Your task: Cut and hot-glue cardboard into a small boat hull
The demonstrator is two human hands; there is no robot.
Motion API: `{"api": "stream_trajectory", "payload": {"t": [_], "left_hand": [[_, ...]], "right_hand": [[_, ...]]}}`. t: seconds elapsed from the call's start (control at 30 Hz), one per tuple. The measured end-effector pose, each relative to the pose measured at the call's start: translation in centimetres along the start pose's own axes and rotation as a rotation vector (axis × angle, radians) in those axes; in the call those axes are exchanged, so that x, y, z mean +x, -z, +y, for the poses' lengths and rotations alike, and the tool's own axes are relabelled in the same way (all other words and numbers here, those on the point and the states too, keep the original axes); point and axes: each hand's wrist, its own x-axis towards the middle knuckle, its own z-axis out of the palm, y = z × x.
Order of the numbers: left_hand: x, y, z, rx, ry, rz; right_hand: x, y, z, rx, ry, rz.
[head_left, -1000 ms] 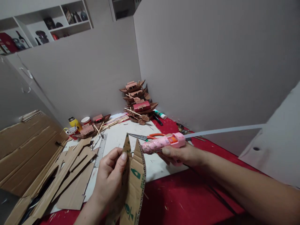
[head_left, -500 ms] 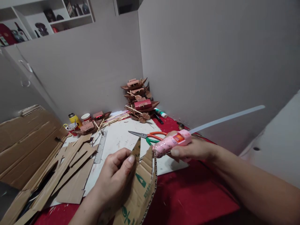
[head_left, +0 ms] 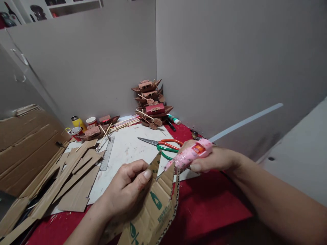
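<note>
My left hand (head_left: 133, 182) grips a bent cardboard piece (head_left: 150, 217) printed with green symbols, its thumb pressed on the near face. Two pointed flaps rise at the piece's top end. Wrapped in my right hand (head_left: 204, 163) is a pink hot glue gun (head_left: 190, 157), a long pale glue stick (head_left: 245, 123) sticking out of its back. The gun's front end sits behind the right-hand flap, so I cannot tell whether the nozzle touches the cardboard. Just beyond lie scissors (head_left: 149, 141) with one orange and one green handle.
Several model boats (head_left: 153, 109) are stacked in the corner, more at the back left beside paper cups (head_left: 91, 121) and a yellow bottle (head_left: 78, 123). Cardboard strips (head_left: 74, 194) and a clear ruler (head_left: 107, 153) lie left. A white board (head_left: 125, 156) covers part of the red tabletop (head_left: 212, 204).
The glue gun's front end has moved from the cardboard's outer right edge to behind its pointed flaps. The cardboard has shifted slightly right, and the camera view has tilted down a little.
</note>
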Motion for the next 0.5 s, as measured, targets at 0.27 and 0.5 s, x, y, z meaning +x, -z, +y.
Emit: {"api": "stream_trajectory", "payload": {"t": [0.27, 0.5], "left_hand": [[0.35, 0.43, -0.18, -0.065, 0.004, 0.047], [0.18, 0.63, -0.79, -0.395, 0.138, 0.099]], "right_hand": [[0.67, -0.48, -0.86, -0.121, 0.268, 0.045], [0.48, -0.8, -0.42, -0.138, 0.321, 0.439]]}}
